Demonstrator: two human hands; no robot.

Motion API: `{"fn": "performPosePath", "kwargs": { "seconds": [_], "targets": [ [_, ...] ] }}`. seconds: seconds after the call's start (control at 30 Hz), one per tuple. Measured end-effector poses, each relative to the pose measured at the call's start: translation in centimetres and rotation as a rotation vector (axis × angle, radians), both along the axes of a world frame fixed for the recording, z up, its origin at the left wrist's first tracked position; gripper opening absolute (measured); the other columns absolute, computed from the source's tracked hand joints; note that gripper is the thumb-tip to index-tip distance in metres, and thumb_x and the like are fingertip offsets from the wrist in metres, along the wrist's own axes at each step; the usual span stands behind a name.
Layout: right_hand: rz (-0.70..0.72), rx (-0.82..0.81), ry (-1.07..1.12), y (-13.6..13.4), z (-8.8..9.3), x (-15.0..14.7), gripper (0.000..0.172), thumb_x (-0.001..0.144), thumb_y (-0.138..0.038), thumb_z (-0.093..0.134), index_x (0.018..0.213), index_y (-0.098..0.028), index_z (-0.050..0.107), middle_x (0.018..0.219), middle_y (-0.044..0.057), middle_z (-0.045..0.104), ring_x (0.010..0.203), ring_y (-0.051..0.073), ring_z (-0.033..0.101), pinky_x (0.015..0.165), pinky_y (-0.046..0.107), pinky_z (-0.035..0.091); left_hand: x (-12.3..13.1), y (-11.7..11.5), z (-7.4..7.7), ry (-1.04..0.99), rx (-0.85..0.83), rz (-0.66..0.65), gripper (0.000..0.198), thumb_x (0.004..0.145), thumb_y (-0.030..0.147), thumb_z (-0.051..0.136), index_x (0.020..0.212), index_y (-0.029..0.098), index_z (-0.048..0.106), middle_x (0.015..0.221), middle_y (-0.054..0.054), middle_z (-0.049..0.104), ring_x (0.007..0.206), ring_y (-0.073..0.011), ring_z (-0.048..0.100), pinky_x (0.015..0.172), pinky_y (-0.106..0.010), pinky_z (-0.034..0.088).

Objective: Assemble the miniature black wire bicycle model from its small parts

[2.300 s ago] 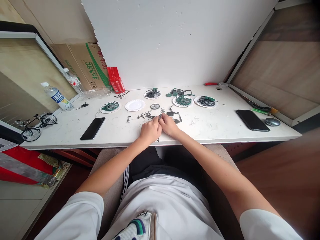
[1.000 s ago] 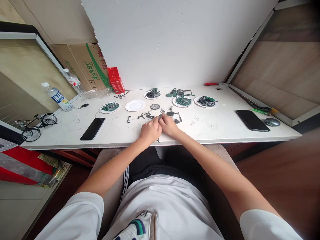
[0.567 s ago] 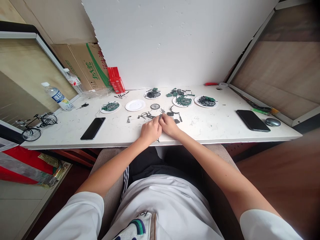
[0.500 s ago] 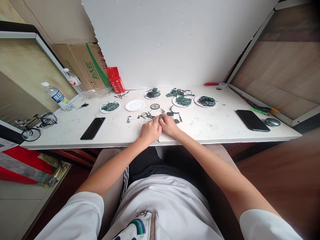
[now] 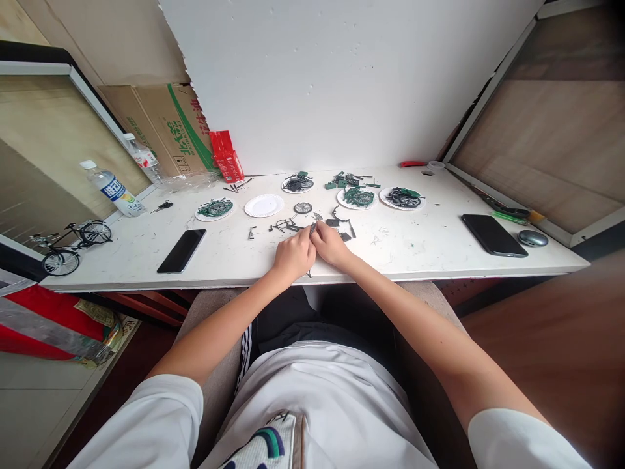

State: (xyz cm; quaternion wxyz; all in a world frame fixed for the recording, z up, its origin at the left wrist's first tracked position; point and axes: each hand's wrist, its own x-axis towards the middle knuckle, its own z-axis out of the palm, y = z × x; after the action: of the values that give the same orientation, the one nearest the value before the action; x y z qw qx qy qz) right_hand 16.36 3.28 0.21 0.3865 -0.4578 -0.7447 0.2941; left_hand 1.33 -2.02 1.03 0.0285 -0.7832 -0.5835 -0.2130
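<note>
My left hand (image 5: 295, 253) and my right hand (image 5: 330, 243) meet near the front of the white table, fingers closed and pressed together. A small dark part (image 5: 313, 228) shows between their fingertips; the rest of it is hidden by the hands, so its kind is unclear. Just beyond lie loose model-bicycle parts: a dark frame piece (image 5: 283, 225), a spoked wheel (image 5: 303, 208), a curved fender-like strip (image 5: 336, 213) and flat dark pieces (image 5: 346, 236). A small L-shaped part (image 5: 251, 232) lies to the left. A thin dark tip (image 5: 308, 274) pokes out below my hands.
Paper plates with green and black parts, such as the left plate (image 5: 198, 213), stand along the back around a bare plate (image 5: 264, 206). An assembled model bicycle (image 5: 73, 244) stands far left. Phones (image 5: 181, 251) (image 5: 493, 235), bottles (image 5: 114, 190) and a mouse (image 5: 532, 238) lie towards the sides.
</note>
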Motion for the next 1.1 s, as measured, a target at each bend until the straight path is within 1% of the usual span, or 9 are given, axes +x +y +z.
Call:
{"fn": "performPosePath", "kwargs": {
  "seconds": [0.4, 0.63, 0.9, 1.1],
  "targets": [
    [0.009, 0.004, 0.006, 0.17, -0.15, 0.02, 0.023, 0.103, -0.036, 0.046, 0.083, -0.029, 0.038, 0.075, 0.000, 0.057, 0.069, 0.021, 0.047, 0.070, 0.036, 0.036, -0.10, 0.16, -0.31, -0.017, 0.030, -0.002, 0.052, 0.110, 0.022, 0.043, 0.158, 0.012, 0.058, 0.140, -0.019, 0.078, 0.114, -0.0312, 0.080, 0.091, -0.039, 0.062],
    [0.013, 0.014, 0.010, 0.21, -0.27, 0.08, 0.022, 0.101, -0.036, 0.047, 0.083, -0.028, 0.038, 0.075, 0.000, 0.057, 0.069, 0.021, 0.047, 0.070, 0.036, 0.037, -0.09, 0.14, -0.18, -0.025, 0.030, -0.010, 0.053, 0.109, 0.021, 0.043, 0.160, 0.014, 0.056, 0.139, -0.019, 0.078, 0.115, -0.0309, 0.080, 0.092, -0.039, 0.062],
    [0.009, -0.005, 0.018, 0.03, -0.10, 0.02, 0.022, 0.101, -0.035, 0.048, 0.083, -0.029, 0.037, 0.076, 0.000, 0.057, 0.070, 0.021, 0.048, 0.070, 0.036, 0.037, -0.14, 0.12, -0.21, -0.024, 0.032, -0.016, 0.053, 0.109, 0.021, 0.043, 0.160, 0.014, 0.056, 0.137, -0.018, 0.079, 0.113, -0.0312, 0.080, 0.089, -0.039, 0.062],
    [0.008, -0.008, 0.020, -0.07, 0.04, -0.01, 0.023, 0.101, -0.034, 0.048, 0.082, -0.029, 0.037, 0.075, 0.000, 0.057, 0.071, 0.021, 0.048, 0.070, 0.036, 0.037, -0.15, 0.08, -0.16, -0.015, 0.014, -0.007, 0.052, 0.110, 0.020, 0.044, 0.159, 0.014, 0.057, 0.137, -0.017, 0.079, 0.114, -0.0317, 0.080, 0.089, -0.039, 0.061]
  ]
}}
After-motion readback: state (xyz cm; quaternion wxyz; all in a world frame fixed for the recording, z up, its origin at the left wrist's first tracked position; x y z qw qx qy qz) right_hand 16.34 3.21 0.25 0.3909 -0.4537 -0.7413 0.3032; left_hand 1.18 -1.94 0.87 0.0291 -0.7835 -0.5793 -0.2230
